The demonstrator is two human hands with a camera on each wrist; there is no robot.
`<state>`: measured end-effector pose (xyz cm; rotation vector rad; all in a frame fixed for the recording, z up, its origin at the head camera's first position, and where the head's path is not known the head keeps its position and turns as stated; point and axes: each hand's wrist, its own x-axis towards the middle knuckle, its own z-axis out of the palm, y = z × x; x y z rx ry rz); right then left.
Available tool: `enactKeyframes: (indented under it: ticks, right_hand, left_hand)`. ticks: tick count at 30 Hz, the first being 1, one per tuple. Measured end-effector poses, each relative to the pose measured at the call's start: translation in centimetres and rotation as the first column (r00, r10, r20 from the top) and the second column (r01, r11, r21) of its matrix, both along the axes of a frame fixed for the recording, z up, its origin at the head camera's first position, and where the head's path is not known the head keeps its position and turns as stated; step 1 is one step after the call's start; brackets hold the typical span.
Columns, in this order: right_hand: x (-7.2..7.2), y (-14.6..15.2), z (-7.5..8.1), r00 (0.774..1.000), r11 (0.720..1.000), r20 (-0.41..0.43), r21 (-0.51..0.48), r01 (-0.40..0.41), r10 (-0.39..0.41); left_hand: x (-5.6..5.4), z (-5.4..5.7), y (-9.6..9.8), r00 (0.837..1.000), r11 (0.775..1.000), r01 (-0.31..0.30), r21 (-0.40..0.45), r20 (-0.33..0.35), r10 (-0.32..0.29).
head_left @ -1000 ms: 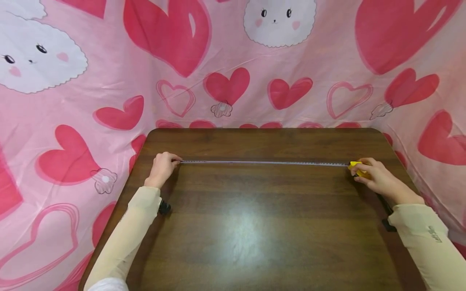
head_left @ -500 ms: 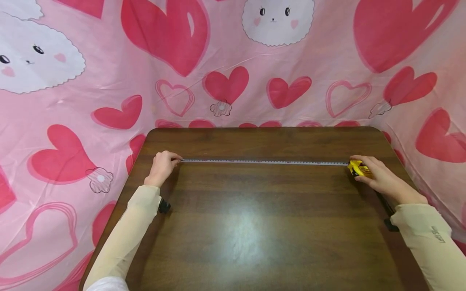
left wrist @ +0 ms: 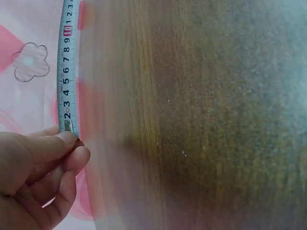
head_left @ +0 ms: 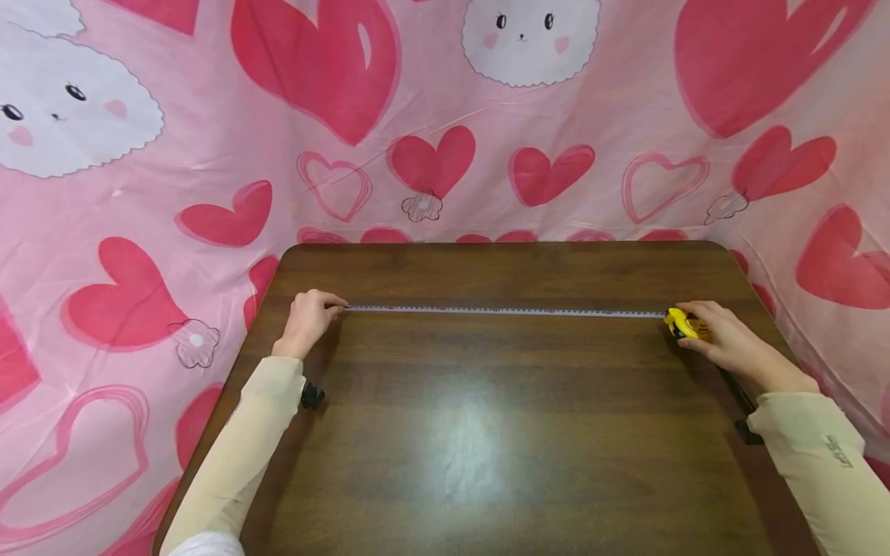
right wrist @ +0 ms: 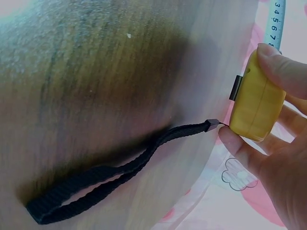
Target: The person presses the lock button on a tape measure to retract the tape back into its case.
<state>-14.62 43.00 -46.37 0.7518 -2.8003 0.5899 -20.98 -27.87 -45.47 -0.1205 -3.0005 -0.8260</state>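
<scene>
The step in hand looks like holding the tape (head_left: 497, 310) drawn out to a length between two sets of fingers. The left hand (head_left: 309, 323) pinches its free end between thumb and fingers (left wrist: 82, 155); the very tip is hidden in that pinch, and the printed 2 shows just beyond it, higher numbers running away from the fingers. The right hand (head_left: 737, 347) grips the yellow case (head_left: 684, 324), thumb and fingers on opposite sides, with the tape leaving on the side that faces the left fingers. Between the hands the tape runs straight, seemingly taut, above or on the bench (head_left: 459, 432); which of the two, I cannot tell. A black strap (right wrist: 156, 143) trails from the case, past the right fingers and away from the tape. As I judge it, the next move calls for a steady left pinch, whether the right fingers draw the case farther off or bring it back toward the left ones. Whether a lock holds the tape is not visible, so it would be wise not to let the left fingers go suddenly: the end could snap back toward the right ones.
</scene>
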Motion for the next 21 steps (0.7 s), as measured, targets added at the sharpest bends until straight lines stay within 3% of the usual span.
enactKeyframes:
  ticks: [7, 14, 21]
  right_hand:
    - [0.18, -0.14, -0.06, 0.999, 1.000, -0.031, -0.012, -0.008, 0.008]
    - [0.36, -0.52, 0.17, 1.000, 1.000, 0.018, -0.021, 0.008, -0.008]
    - [0.33, -0.78, 0.26, 1.000, 1.000, -0.021, -0.014, 0.002, -0.002]
  left_hand:
    - [0.11, 0.05, 0.00, 1.000, 1.000, 0.004, -0.001, 0.000, -0.004]
    - [0.12, -0.07, 0.34, 1.000, 1.000, 0.021, 0.013, -0.001, -0.021]
    - [-0.06, -0.23, 0.60, 1.000, 1.000, 0.017, 0.015, 0.000, -0.017]
